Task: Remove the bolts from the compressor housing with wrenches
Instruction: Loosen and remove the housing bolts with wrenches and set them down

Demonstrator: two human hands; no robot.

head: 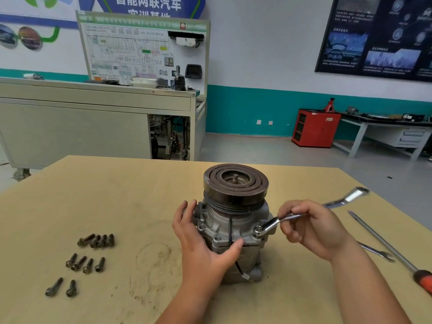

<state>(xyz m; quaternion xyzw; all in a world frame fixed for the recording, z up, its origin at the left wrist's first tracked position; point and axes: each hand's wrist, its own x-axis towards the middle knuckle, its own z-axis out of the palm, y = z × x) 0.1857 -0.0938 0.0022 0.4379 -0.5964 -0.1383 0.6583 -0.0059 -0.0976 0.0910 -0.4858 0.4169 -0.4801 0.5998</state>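
Wrench [272,224] on bolt [257,230] — right hand [313,228] grips it (left hand [198,239] holds compressor [233,220]).

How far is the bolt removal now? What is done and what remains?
Done: about ten loose dark bolts lie on the beige wooden table. In hand: the right hand holds a silver ring wrench on a flange bolt; the left hand holds the grey metal compressor housing. Left: at least that bolt; others unclear.

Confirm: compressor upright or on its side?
Upright: compressor stands on end on the table, pulley on top; left hand grips it, right hand holds wrench.
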